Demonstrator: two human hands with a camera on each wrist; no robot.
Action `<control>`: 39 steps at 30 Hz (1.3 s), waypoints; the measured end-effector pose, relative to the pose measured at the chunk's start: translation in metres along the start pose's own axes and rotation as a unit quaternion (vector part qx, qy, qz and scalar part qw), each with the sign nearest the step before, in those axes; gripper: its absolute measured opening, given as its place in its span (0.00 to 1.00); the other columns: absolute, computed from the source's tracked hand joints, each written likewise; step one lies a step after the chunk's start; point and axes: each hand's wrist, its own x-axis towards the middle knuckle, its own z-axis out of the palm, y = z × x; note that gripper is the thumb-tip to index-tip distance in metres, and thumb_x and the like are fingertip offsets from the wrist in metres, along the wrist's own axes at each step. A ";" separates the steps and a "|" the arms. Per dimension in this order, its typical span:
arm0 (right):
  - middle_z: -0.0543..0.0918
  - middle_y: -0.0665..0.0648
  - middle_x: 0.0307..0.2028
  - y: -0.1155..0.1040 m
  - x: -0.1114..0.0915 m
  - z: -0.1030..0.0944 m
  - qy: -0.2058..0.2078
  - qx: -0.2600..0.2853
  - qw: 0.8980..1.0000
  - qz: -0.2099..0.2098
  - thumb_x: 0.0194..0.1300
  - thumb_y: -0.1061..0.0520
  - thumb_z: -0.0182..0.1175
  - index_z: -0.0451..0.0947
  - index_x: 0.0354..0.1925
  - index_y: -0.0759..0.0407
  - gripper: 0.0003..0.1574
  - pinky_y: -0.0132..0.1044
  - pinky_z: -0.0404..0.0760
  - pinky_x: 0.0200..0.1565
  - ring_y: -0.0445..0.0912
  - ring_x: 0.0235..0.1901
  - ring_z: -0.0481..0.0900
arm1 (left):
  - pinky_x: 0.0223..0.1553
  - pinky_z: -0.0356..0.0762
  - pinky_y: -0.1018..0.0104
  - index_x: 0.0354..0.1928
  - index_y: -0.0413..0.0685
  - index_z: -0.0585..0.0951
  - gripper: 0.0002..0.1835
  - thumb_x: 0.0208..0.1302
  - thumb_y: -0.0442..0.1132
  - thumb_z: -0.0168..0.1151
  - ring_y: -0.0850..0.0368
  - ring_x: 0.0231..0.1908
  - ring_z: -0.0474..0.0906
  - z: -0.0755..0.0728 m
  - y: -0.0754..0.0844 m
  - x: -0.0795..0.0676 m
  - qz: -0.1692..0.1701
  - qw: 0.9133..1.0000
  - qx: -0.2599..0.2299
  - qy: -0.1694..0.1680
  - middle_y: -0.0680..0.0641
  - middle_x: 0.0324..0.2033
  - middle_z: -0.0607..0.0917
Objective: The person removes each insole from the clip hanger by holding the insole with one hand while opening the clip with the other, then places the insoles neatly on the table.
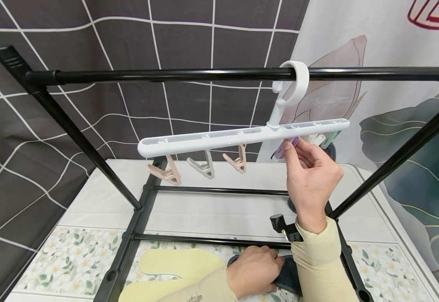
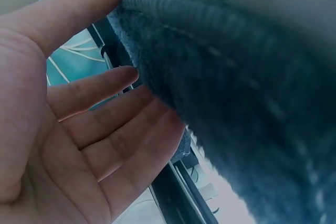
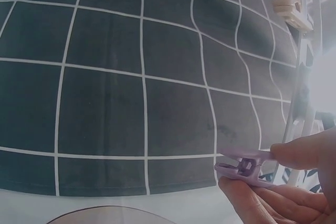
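My right hand point(image 1: 312, 174) is raised under the right half of a white clip hanger point(image 1: 204, 140). Thumb and fingers pinch a purple clip point(image 3: 244, 167), whose jaws stand slightly apart in the right wrist view. Low on the table, my left hand point(image 1: 255, 268) holds a dark blue fleecy insole point(image 2: 210, 72) with a stitched edge. In the left wrist view the thumb lies at its upper edge and the fingertips at its lower side. Next to that hand lie yellow insoles point(image 1: 181, 262), partly covered by the left sleeve.
The hanger hooks over a black rail point(image 1: 166, 76) of a standing frame. Pink clips point(image 1: 166, 173) and a grey clip point(image 1: 204, 165) dangle from its left half. Behind my right hand, a green clip point(image 1: 330, 138) hangs with dark blue fabric point(image 1: 331, 151) below it. A gridded dark curtain point(image 1: 181, 46) backs everything.
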 end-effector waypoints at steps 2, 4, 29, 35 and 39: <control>0.86 0.58 0.30 0.000 0.000 0.000 -0.001 0.002 1.000 0.000 0.55 0.55 0.66 0.84 0.37 0.65 0.15 0.32 0.82 0.31 0.44 0.29 0.85 | 0.21 0.70 0.74 0.40 0.59 0.81 0.23 0.40 0.59 0.70 0.65 0.28 0.73 0.001 0.000 0.000 0.002 1.000 0.003 0.004 0.59 0.31 0.79; 0.86 0.58 0.30 0.000 0.000 0.000 0.000 -0.001 1.000 0.002 0.55 0.55 0.66 0.84 0.37 0.66 0.15 0.32 0.82 0.32 0.44 0.29 0.85 | 0.21 0.70 0.74 0.40 0.59 0.82 0.24 0.40 0.59 0.70 0.65 0.28 0.73 0.001 0.000 -0.001 0.003 1.000 0.001 0.006 0.59 0.31 0.80; 0.85 0.60 0.35 -0.004 -0.006 -0.001 0.003 0.025 0.998 0.063 0.50 0.58 0.71 0.83 0.40 0.64 0.18 0.32 0.81 0.37 0.44 0.33 0.85 | 0.27 0.72 0.75 0.40 0.59 0.81 0.27 0.41 0.66 0.67 0.67 0.32 0.75 0.001 -0.001 -0.007 -0.002 1.000 -0.002 0.011 0.59 0.38 0.80; 0.85 0.59 0.35 -0.008 -0.007 -0.003 -0.010 0.022 0.998 0.059 0.51 0.56 0.70 0.83 0.41 0.64 0.18 0.31 0.81 0.37 0.44 0.33 0.84 | 0.27 0.70 0.76 0.41 0.61 0.81 0.26 0.41 0.65 0.67 0.70 0.32 0.76 0.000 -0.004 -0.006 -0.001 1.000 -0.015 0.028 0.62 0.36 0.80; 0.85 0.58 0.35 -0.009 -0.009 -0.006 -0.016 0.004 0.998 0.059 0.52 0.55 0.69 0.83 0.42 0.62 0.18 0.30 0.81 0.37 0.43 0.33 0.84 | 0.29 0.72 0.76 0.40 0.62 0.81 0.23 0.43 0.64 0.67 0.70 0.33 0.77 -0.003 -0.007 -0.005 -0.003 0.999 -0.029 0.043 0.63 0.35 0.80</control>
